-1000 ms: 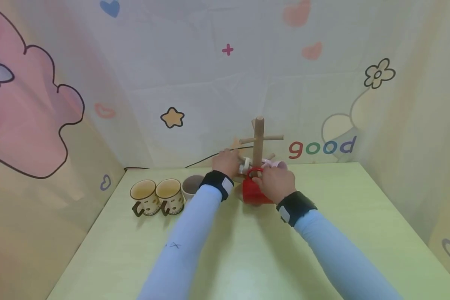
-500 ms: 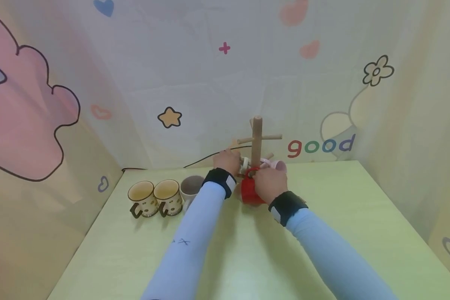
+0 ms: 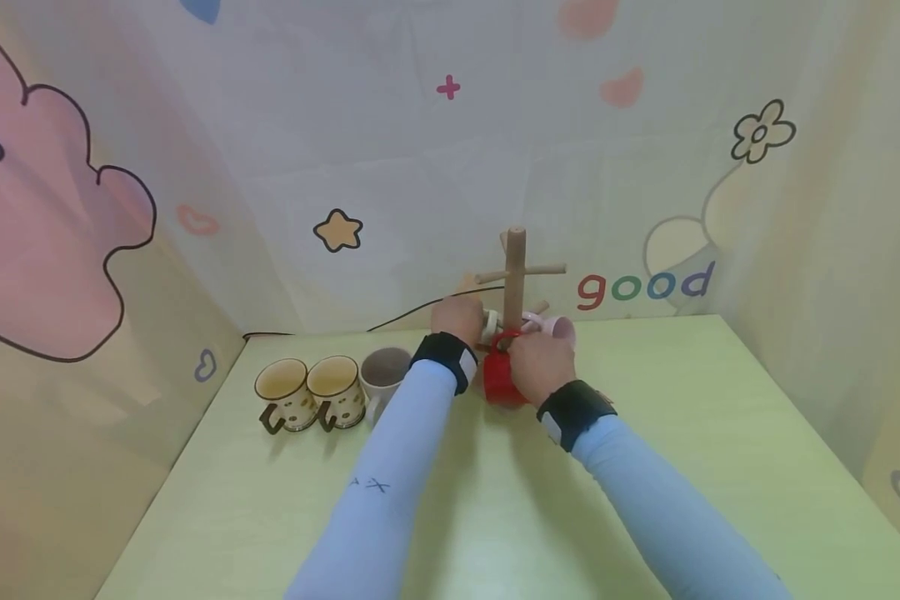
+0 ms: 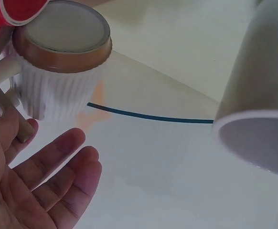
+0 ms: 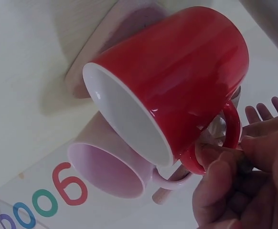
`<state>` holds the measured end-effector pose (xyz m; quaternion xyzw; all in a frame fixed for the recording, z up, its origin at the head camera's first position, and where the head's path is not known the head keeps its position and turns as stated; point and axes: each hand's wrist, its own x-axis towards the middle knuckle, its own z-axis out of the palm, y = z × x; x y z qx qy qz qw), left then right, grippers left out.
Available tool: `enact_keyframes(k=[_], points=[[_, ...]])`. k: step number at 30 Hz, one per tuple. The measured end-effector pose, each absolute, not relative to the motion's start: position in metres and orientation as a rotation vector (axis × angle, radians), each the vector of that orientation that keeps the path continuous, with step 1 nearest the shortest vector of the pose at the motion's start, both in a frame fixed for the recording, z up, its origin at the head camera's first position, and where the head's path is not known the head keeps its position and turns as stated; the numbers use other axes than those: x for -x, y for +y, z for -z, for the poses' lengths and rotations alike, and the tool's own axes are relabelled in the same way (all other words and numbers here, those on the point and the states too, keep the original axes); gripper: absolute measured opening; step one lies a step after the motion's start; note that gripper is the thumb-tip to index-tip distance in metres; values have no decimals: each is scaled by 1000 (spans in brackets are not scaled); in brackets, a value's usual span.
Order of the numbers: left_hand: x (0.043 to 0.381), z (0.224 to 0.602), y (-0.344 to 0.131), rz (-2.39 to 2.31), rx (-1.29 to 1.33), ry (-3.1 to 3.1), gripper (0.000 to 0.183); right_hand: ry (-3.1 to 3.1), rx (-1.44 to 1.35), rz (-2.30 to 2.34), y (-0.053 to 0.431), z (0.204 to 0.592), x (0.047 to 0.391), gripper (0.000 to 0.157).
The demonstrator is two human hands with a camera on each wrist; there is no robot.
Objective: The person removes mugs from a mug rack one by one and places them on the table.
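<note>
In the head view a wooden mug tree (image 3: 515,283) stands at the back. My right hand (image 3: 543,364) pinches the handle of a red mug (image 5: 177,76) between thumb and finger, in front of the post. Whether that handle is around a peg is hidden. My left hand (image 4: 48,186) pinches a wooden peg (image 4: 24,130) between thumb and index finger, its other fingers stretched out. On this peg hangs a white ribbed mug (image 4: 58,90) with a brown band. A pink mug (image 5: 105,157) hangs by its handle on the tree's right side, beneath the red one in the right wrist view.
Two cream mugs with brown handles, the outer one (image 3: 283,393) and its neighbour (image 3: 336,392), stand at the table's left. Next to them is a white mug with a grey inside (image 3: 384,371). Upper pegs (image 3: 546,269) of the tree bear nothing. A printed curtain (image 3: 390,142) closes off the back.
My right hand has shifted slightly left with the red mug and covers more of it. My left hand stays at the tree's left side. The head view has tilted a little.
</note>
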<state>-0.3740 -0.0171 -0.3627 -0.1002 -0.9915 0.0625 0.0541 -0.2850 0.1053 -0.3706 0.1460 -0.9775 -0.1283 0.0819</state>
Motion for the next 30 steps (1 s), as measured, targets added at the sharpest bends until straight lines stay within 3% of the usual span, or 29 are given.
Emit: enact_keyframes(k=[15, 23, 30], points=[[363, 359, -14, -293, 371, -2917, 16, -2964, -312, -129, 128, 372, 297, 32], [353, 358, -15, -272, 370, -2908, 16, -2992, -334, -160, 134, 372, 299, 41], [348, 358, -17, -314, 362, -2932, 14, -3011, -336, -97, 133, 368, 300, 36]])
